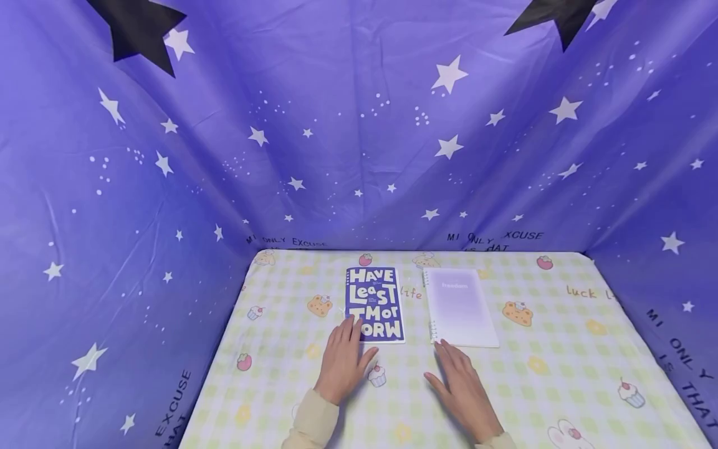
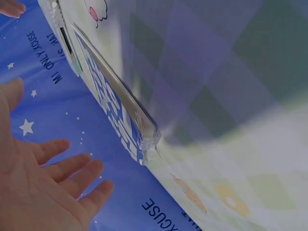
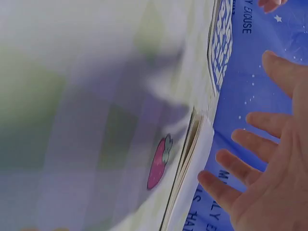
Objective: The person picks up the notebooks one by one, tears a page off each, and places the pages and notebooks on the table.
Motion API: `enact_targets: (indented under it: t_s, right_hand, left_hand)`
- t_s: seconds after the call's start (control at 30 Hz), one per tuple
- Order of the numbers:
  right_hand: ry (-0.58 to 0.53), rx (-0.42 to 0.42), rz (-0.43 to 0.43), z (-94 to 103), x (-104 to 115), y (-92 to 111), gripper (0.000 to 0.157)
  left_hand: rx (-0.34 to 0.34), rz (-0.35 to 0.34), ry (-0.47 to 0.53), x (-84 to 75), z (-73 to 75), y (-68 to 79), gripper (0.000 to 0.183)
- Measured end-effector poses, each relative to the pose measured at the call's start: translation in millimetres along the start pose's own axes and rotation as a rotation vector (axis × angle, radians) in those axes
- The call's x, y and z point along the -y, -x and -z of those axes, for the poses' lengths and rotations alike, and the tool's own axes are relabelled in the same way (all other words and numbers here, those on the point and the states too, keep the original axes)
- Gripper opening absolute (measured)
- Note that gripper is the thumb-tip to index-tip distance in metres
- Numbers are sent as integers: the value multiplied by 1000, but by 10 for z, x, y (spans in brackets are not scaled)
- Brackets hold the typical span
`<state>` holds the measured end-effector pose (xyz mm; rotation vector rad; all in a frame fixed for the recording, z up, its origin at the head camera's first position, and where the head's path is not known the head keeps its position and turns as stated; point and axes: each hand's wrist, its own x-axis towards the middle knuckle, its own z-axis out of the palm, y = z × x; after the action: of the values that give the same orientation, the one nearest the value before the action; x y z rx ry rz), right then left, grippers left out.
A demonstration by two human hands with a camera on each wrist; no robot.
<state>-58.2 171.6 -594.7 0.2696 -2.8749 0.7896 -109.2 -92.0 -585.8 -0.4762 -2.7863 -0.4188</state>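
Your left grip (image 1: pixel 341 363) and right grip (image 1: pixel 464 390) splayed, empty; careless low sweep could skew lilac spiral notebook (image 1: pixel 462 312).

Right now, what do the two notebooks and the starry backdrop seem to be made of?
Blue notebook: apparently paper, with layered leaves at its edge; smooth cover, card or plastic. Lilac notebook: likewise layered paper; smooth cover, card or plastic too. Starry backdrop: probably thin synthetic cloth, judging by its folds, creases and soft sheen.
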Motion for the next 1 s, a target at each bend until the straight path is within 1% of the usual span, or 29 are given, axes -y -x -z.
enact_targets:
  t_s: [0.1,0.23,0.3,0.43,0.7,1.0]
  right_hand:
    - [2,17,11,-42,63,-53,63]
    - [-19,52,-7,-91,147,-126,64]
    - [-36,59,-7,-116,183,-158,64]
    - [-55,59,11,-172,240,-212,62]
    - [-60,64,33,-259,316,-393,62]
    - [-75,73,44,-369,397,-577,63]
  left_hand:
    - [11,2,3,20,3,-50,64]
    - [47,6,7,29,5,-132,61]
    - [68,5,2,32,2,-170,58]
    - [86,3,3,49,4,-220,53]
    - [121,-6,-18,72,-4,-287,54]
    - [143,-2,-50,87,-56,-292,55]
